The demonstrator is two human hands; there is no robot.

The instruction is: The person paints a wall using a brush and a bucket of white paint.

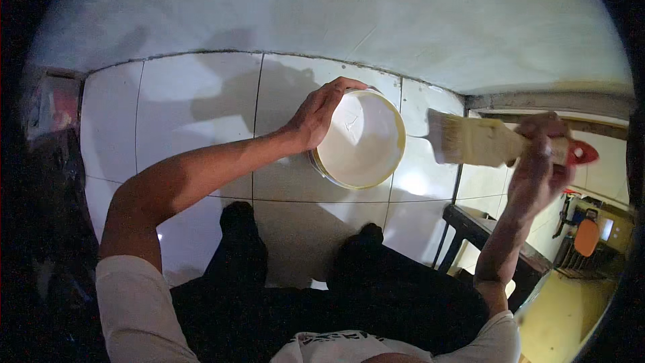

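Note:
My left hand (322, 113) grips the rim and near side of a round paint bucket (316, 164). Off-white paint (352, 154) fills the part of its inside that I can see. To the right of the bucket, my right hand (539, 161) holds a wide flat paintbrush (473, 141) by its handle, whose red end sticks out past the fingers. The bristles point left towards the bucket and are apart from its rim. A thin line, perhaps the bucket's wire handle, shows between the rim and the bristles.
A grey-white wall (322, 5) rises beyond the tiled floor (201, 101). My dark-clad legs (282, 312) are below the bucket. At the lower right stands a black frame (473, 227), with an orange object (587, 238) farther right. Dark material (55, 222) lines the left side.

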